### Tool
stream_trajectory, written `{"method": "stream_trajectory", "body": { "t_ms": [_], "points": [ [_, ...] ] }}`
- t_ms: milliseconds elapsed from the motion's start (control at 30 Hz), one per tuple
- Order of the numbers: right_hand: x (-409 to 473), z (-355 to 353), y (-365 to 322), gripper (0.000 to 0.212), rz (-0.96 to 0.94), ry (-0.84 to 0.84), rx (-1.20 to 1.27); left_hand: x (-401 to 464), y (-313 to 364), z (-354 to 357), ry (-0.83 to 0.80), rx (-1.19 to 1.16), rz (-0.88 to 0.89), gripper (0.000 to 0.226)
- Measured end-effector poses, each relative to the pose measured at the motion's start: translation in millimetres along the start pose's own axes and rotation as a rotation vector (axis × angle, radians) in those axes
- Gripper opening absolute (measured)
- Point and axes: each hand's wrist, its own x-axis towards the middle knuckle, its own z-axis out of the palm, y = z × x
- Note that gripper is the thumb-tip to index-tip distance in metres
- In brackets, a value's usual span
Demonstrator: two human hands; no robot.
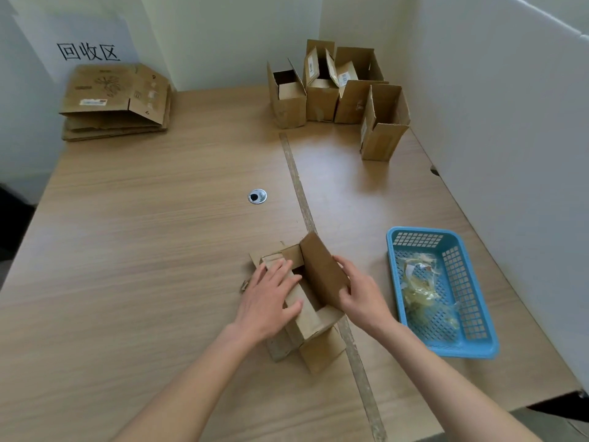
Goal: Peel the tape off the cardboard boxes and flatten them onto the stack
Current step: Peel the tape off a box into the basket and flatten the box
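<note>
Leaning against the wall at the table's point(127, 218) far left corner, the stack point(116, 102) of flattened boxes sat under a paper sign point(88, 52), likely marking where finished pieces belong. Near the table's front edge, a little right of centre, the box point(314, 309) being worked lay with its flaps splayed. The left hand point(271, 299) rested on its left side, fingers straight and spread, thumb against a panel, seemingly pinning the box so it could not slide. The right hand point(360, 296) gripped the raised right flap, fingers curled round its edge, probably to fold it outward and collapse the walls. No tape showed on this box, so flattening looked like the step in hand. At the far edge, right of centre, four open boxes point(338, 97) stood together, apparently waiting their turn. Near the right edge, just beside the right hand, a blue basket point(478, 342) held crumpled tape point(417, 285), placed within easy reach for scraps.
</note>
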Motion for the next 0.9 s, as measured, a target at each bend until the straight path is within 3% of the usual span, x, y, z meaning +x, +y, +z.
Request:
{"method": "stream_trajectory", "body": {
  "t_ms": [133,233,300,367,467,600,700,800,900],
  "points": [
    [11.4,2.0,0.9,0.076,-0.117,0.026,-0.383,13.4,3.2,-10.0,-0.067,0.092,0.126,0.06],
    [12.6,2.8,-4.6,0.061,-0.191,0.178,-0.649,12.3,0.9,-13.1,-0.123,0.02,0.151,0.06],
    [2.6,8.9,-5.8,0.038,-0.218,0.235,-0.605,3.5,0.0,-12.5,0.032,0.047,0.192,0.062],
    [-7.5,18.2,-4.0,0.022,-0.172,0.171,-0.418,-9.6,0.9,-8.1,0.285,0.056,0.224,0.057],
    [-16.6,26.6,0.0,0.049,-0.062,0.026,-0.265,-27.4,6.0,-2.5,0.399,-0.003,0.215,0.06],
    [-18.9,31.0,-2.9,0.09,-0.084,-0.078,-0.435,-35.9,2.9,-9.0,0.261,-0.175,-0.124,0.071],
    [-22.3,44.4,-0.3,0.111,0.032,-0.226,-0.539,-41.4,-1.0,-12.7,-0.003,-0.139,-0.378,0.052],
    [-25.4,56.3,-3.4,0.116,0.158,-0.224,-0.506,-48.1,2.8,-23.8,-0.08,-0.096,-0.457,0.035],
    [-24.6,58.5,-9.3,0.109,0.152,-0.12,-0.409,-47.3,6.0,-38.7,-0.233,-0.066,-0.503,0.057]
  ]
}}
